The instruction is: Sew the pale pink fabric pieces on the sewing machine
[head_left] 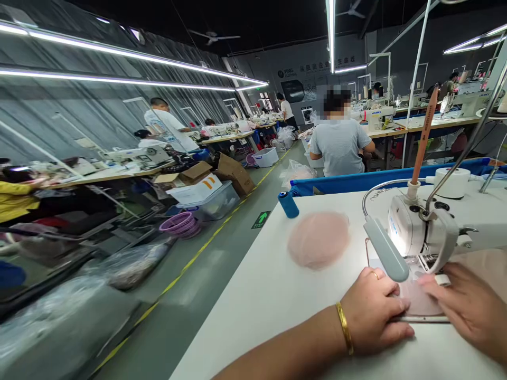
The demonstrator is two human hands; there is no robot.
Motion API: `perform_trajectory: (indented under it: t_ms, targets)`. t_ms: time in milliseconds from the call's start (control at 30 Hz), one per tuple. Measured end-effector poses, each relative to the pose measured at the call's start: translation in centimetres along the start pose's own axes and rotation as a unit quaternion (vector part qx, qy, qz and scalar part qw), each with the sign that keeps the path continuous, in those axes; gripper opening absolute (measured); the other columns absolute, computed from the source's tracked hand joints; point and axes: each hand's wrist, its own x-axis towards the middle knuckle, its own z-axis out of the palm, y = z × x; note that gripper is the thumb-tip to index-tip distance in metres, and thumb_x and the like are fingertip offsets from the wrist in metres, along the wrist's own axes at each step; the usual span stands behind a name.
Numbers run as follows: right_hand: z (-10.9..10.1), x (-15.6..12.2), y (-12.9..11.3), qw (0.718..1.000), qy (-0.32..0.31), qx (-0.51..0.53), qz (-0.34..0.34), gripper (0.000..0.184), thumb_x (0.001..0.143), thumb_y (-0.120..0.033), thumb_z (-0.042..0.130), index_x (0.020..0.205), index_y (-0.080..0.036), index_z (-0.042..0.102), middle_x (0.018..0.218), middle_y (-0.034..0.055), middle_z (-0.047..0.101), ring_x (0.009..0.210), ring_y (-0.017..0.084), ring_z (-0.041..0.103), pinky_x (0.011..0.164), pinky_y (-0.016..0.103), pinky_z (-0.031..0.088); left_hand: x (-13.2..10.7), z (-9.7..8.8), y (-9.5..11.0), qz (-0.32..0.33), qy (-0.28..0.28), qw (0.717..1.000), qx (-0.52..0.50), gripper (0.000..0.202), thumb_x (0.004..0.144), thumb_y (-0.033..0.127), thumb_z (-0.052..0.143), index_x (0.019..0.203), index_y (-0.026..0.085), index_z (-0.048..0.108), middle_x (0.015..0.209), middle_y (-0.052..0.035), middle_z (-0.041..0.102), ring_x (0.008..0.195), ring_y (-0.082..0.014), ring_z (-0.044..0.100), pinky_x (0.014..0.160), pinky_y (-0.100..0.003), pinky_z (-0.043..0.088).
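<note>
My left hand, with a gold bangle and a ring, rests on the white table, fingers curled onto a pale pink fabric piece under the sewing machine. My right hand lies flat on the same piece from the right, fingers stretched toward the needle area. A stack of round pink fabric pieces lies further up the table. A blue thread spool stands beyond it.
A person in a grey shirt sits ahead behind a blue bin edge. Across the aisle at left are sewing tables, cardboard boxes, plastic bins and a purple basket. Other workers are further back.
</note>
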Motion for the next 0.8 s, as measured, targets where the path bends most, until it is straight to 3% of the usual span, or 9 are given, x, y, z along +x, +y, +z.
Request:
perform_trajectory:
  t_ms: [100, 233, 433, 800]
  targets:
    - [1.3, 0.4, -2.6, 0.996, -0.08, 0.032, -0.015, 0.04, 0.098, -0.014, 0.048, 0.126, -0.029, 0.072, 0.106, 0.0059, 0.079, 0.094, 0.024, 0.071, 0.083, 0.035, 0.056, 0.2, -0.4, 0.0, -0.022, -0.004, 1.0, -0.007, 0.027, 0.095, 0.045, 0.071, 0.102, 0.019, 0.069, 0.101, -0.0072, 0.071, 0.091, -0.0242, 0.062, 0.083, -0.038, 0.047]
    - [1.9, 0.5, -3.4, 0.996, -0.087, 0.026, -0.019, 0.041, 0.097, -0.009, 0.045, 0.119, -0.028, 0.075, 0.109, 0.0064, 0.079, 0.096, 0.024, 0.07, 0.085, 0.036, 0.054, 0.3, -0.5, -0.3, -0.051, 0.02, 0.998, 0.013, 0.013, 0.094, 0.028, 0.065, 0.102, 0.018, 0.068, 0.1, -0.0074, 0.069, 0.09, -0.0243, 0.063, 0.083, -0.038, 0.049]
    - [1.6, 0.3, -2.8, 0.994, -0.105, 0.026, -0.009, 0.039, 0.092, -0.007, 0.048, 0.111, -0.028, 0.075, 0.104, 0.005, 0.079, 0.091, 0.023, 0.068, 0.082, 0.035, 0.052, -0.2, 0.2, 0.2, -0.008, 0.039, 0.999, 0.013, 0.013, 0.095, 0.028, 0.062, 0.097, 0.018, 0.071, 0.101, -0.0067, 0.073, 0.092, -0.0238, 0.065, 0.086, -0.04, 0.05]
    - [1.8, 0.7, -3.0, 0.998, -0.049, -0.033, -0.02, 0.04, 0.094, -0.006, 0.041, 0.104, -0.024, 0.076, 0.107, 0.0045, 0.082, 0.087, 0.024, 0.07, 0.077, 0.037, 0.052, -0.1, 0.3, 0.0, -0.009, 0.056, 0.998, 0.021, 0.018, 0.099, 0.028, 0.059, 0.107, 0.019, 0.071, 0.104, -0.0064, 0.076, 0.094, -0.0246, 0.067, 0.087, -0.043, 0.049]
